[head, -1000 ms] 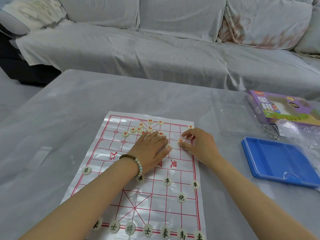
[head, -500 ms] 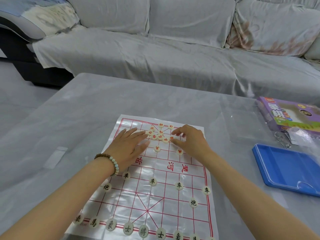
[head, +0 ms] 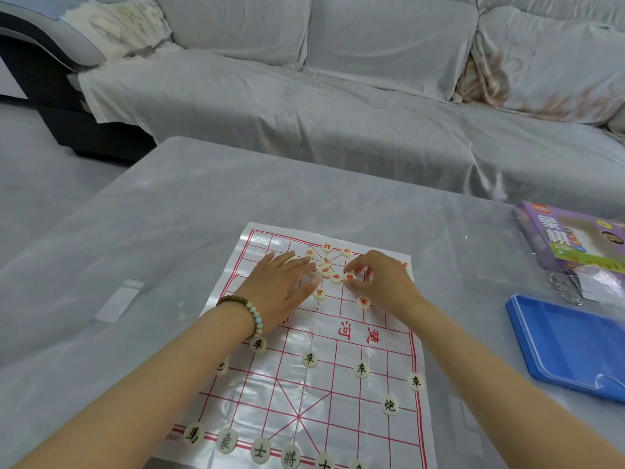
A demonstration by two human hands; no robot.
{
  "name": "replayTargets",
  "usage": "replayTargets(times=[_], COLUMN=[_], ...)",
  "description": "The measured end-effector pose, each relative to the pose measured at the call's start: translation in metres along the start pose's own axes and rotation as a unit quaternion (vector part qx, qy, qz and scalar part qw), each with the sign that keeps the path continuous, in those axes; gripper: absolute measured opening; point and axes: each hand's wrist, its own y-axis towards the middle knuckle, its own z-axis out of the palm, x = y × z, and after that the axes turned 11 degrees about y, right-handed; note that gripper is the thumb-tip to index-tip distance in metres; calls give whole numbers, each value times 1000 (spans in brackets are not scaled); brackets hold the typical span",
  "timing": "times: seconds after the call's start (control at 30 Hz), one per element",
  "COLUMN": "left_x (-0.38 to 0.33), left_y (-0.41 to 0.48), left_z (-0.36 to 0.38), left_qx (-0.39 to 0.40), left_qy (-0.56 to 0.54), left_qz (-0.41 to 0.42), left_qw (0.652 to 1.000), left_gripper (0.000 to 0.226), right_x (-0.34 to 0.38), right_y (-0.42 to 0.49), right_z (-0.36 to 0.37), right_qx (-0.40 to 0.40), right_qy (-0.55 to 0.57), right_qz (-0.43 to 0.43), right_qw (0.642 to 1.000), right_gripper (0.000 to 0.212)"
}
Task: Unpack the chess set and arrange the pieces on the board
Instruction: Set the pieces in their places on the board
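Arrangement of the red side, in progress. The board (head: pixel 338 394), a thin printed sheet, lies flat on the worktop (head: pixel 162 238) at centre frame. Black pieces (head: pixel 309 359) fill its lower half in what looks like a near-complete opening layout: a back row along the bottom edge, with a cannon and a line of soldiers above it. Red pieces (head: pixel 327 261) are bunched in a loose heap at the upper centre of the board. Two lie apart just below the heap.

Left hand (head: pixel 280 286): fingers straight and flat on the board, tips touching the left side of the heap, gripping nothing. Right hand (head: pixel 382 286): fingers curled, thumb and forefinger apparently pinching one red piece (head: pixel 349 276) at the right edge of the heap. The heap thus lies between the two hands and touches both.

Judged step: sorting red pieces out of the heap to their points. The next move would call for drawing the pinched piece clear without dragging its neighbours, reading its character, and setting it on the correct line crossing. The sheet may slip, so the flat left hand could usefully hold it down.

Box (head: pixel 554 238) and blue tray (head: pixel 568 346) lie at right of frame, well apart from the board.
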Motion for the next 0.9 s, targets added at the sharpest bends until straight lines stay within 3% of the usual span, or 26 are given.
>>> replayTargets(times=[0.33, 0.6, 0.8, 0.9], left_x=[-10, -17, -19, -23], left_y=[10, 15, 39, 54], left_z=[2, 2, -1, -3], left_qx=[-2, -8, -9, -4], left_qy=[7, -4, 38, 76], left_qz=[8, 19, 30, 46], left_qw=[1000, 1000, 999, 996], left_gripper=[51, 51, 53, 54], right_x=[0, -8, -22, -27], right_y=[0, 4, 11, 17], right_z=[0, -6, -16, -17], right_qx=[-12, -24, -78, -77], right_qy=[52, 47, -71, -84], right_qz=[-3, -3, 19, 18], right_qw=[999, 999, 994, 993], right_gripper=[29, 20, 29, 23])
